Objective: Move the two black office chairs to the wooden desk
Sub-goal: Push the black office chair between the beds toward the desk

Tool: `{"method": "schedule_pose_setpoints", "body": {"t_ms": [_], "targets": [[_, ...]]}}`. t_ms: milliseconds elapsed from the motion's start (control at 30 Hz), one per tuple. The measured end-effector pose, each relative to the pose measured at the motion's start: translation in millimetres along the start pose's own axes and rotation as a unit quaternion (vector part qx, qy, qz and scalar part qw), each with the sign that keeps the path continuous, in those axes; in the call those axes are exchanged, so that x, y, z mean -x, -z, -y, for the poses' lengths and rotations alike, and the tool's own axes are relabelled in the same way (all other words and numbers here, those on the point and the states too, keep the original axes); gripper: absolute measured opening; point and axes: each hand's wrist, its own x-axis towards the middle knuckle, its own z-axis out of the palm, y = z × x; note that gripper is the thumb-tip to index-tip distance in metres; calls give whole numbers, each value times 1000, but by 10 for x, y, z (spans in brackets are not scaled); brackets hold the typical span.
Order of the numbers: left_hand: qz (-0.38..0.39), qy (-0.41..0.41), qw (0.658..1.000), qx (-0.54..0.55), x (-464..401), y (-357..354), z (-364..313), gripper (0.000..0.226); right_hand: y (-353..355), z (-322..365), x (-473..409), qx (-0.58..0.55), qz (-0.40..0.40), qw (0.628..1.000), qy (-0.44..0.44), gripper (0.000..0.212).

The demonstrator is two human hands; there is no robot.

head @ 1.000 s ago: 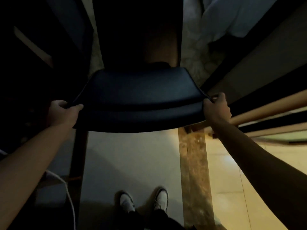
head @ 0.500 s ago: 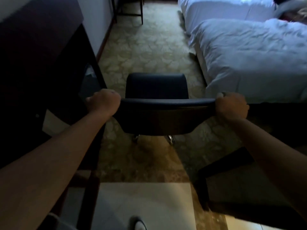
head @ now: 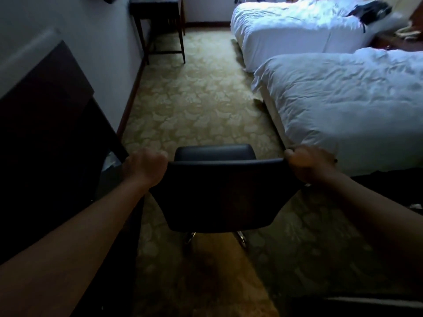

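A black office chair (head: 219, 197) stands on the patterned carpet right in front of me, its back toward me and its seat pointing down the room. My left hand (head: 144, 167) grips the left top corner of the backrest. At the right top corner my right hand (head: 309, 164) is closed around the edge. Chrome legs of the chair's base show under the backrest. A dark wooden desk (head: 158, 10) on thin legs stands against the wall at the far end, top centre. Only one chair is in view.
Dark furniture (head: 50, 133) lines the wall on my left. Two beds with white duvets, the near bed (head: 343, 99) and the far bed (head: 293, 26), fill the right side. A carpeted aisle (head: 194, 99) runs between them toward the desk.
My view has risen from the tiled entry and my shoes to the bedroom. The chair has rolled forward onto the carpet, with both hands still on its backrest.
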Motion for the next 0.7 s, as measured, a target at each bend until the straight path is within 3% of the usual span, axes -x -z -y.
{"method": "schedule_pose_setpoints", "body": {"t_ms": [100, 200, 300, 367, 467, 600, 633, 700], "targets": [[49, -35, 996, -58, -379, -24, -148, 43, 16, 6, -436, 25, 34, 999, 22, 49], [87, -17, 995, -54, -741, -50, -313, 60, 36, -17, -866, 62, 73, 994, 44, 49], [115, -17, 990, -74, -1065, -104, -463, 50, 39, -25, -1323, 79, 192, 976, 58, 65], [123, -11, 990, -64, -1259, -111, -547, 43, 45, -16, -1627, 66, 219, 973, 37, 64], [117, -8, 991, -58, -1558, -118, -656, 31, -18, -10, -1958, 25, 183, 982, 39, 35], [106, -10, 993, -60, -1827, -186, -759, 31, -61, -62, -2289, -12, 165, 986, 32, 30], [103, -7, 993, -55, -1882, -208, -772, 32, -61, -56, -2349, -36, 143, 989, 24, 31], [91, -3, 995, -49, -2052, -224, -811, 33, -60, -32, -2458, -97, 24, 995, 12, 31]]}}
